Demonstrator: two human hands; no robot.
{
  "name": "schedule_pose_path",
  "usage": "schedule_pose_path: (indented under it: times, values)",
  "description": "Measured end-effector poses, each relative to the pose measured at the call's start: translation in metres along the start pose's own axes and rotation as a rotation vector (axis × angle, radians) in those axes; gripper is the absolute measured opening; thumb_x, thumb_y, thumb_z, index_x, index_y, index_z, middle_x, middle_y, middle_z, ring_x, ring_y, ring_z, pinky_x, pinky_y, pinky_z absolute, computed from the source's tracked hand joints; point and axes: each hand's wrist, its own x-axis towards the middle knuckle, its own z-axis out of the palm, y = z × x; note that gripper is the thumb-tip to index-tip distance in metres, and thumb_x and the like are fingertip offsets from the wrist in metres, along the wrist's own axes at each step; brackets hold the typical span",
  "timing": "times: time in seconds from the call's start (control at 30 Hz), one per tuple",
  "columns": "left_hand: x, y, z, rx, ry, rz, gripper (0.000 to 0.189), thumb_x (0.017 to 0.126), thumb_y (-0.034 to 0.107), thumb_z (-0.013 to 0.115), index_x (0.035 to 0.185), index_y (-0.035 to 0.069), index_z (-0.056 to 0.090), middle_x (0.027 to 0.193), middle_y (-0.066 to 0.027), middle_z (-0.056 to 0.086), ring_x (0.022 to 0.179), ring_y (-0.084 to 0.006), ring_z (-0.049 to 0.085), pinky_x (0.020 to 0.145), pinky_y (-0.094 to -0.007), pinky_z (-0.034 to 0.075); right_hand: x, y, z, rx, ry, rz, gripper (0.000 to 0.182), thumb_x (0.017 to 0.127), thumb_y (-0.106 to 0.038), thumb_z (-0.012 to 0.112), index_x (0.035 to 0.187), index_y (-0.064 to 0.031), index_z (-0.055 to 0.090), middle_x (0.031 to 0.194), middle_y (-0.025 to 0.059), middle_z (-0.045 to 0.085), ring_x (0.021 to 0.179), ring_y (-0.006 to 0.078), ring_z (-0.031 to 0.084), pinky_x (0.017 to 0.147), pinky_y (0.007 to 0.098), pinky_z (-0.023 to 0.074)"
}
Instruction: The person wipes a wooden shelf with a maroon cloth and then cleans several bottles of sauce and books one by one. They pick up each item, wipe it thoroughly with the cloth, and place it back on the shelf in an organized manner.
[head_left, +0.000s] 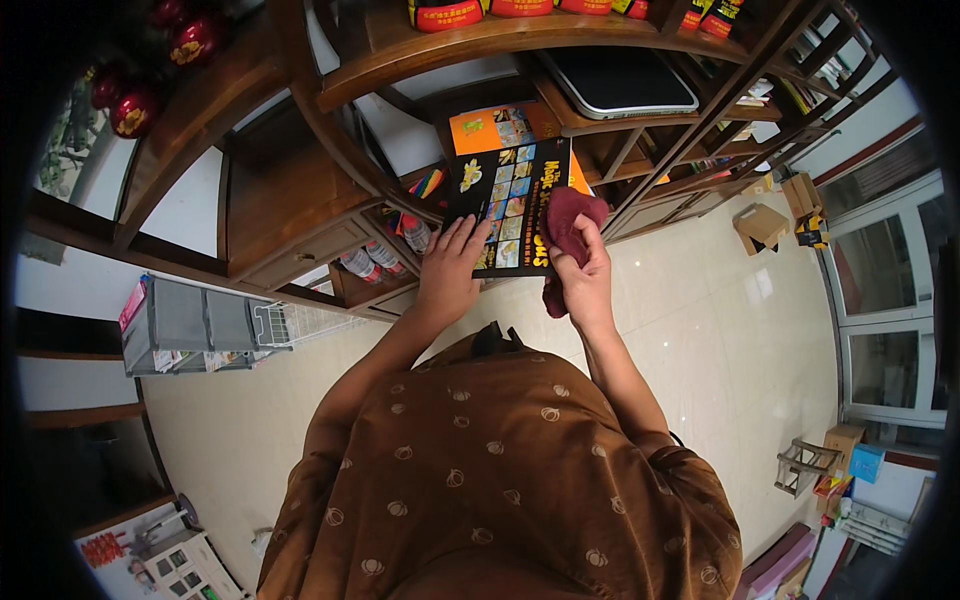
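A black picture book (512, 202) with rows of small coloured pictures and yellow lettering lies before me at the wooden shelf. My left hand (452, 266) rests flat over its lower left corner, fingers on the cover. In my right hand (589, 277) is a bunched dark red cloth (574, 217), which touches the book's right edge. Beyond the black book an orange book (491, 129) shows partly, its lower part covered. Whether my left thumb goes under the black book cannot be seen.
A wooden shelf unit (420, 66) curves around the front, holding red-labelled bottles (448, 15), a black-topped device (626, 79) and lower plastic bottles (362, 265). Red ornaments (135, 111) stand at upper left. A grey rack (199, 319) is on the left; a cardboard box (760, 225) lies on the floor at right.
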Motion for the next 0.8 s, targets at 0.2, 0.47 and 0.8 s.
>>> schedule_pose_path:
  times: [0.2,0.47,0.8]
  values:
    - [-0.010,-0.005,-0.011,-0.498,0.157,-0.209,0.050,0.083,0.001,0.063,0.133,0.002,0.056,0.123,-0.0170,0.065,0.109,-0.0373,0.064,0.094,-0.0388,0.050,-0.009,-0.040,0.012,0.194,0.064,-0.143,0.046,0.097,-0.009,0.058,0.141,-0.0006,0.046,0.120,0.0038,0.062,0.100,0.0089,0.058,0.086,0.0242,0.0467]
    - [-0.017,0.017,-0.025,-1.779,0.312,-0.761,0.036,0.100,0.018,0.056,0.130,-0.001,0.052,0.126,-0.0150,0.062,0.107,-0.0284,0.066,0.097,-0.0452,0.053,-0.008,-0.032,0.014,0.050,0.106,-0.232,0.041,0.099,-0.012,0.056,0.137,0.0003,0.048,0.121,0.0040,0.060,0.104,0.0104,0.056,0.093,0.0272,0.0454]
    - [-0.054,-0.020,0.070,-2.046,0.032,-0.806,0.039,0.104,0.024,0.038,0.136,0.003,0.045,0.131,-0.0145,0.057,0.118,-0.0273,0.060,0.103,-0.0437,0.048,-0.008,0.050,0.052,-1.036,-0.667,-0.447,0.052,0.095,-0.031,0.059,0.141,-0.0073,0.050,0.151,0.0181,0.041,0.143,0.0357,0.033,0.117,0.0462,0.0260]
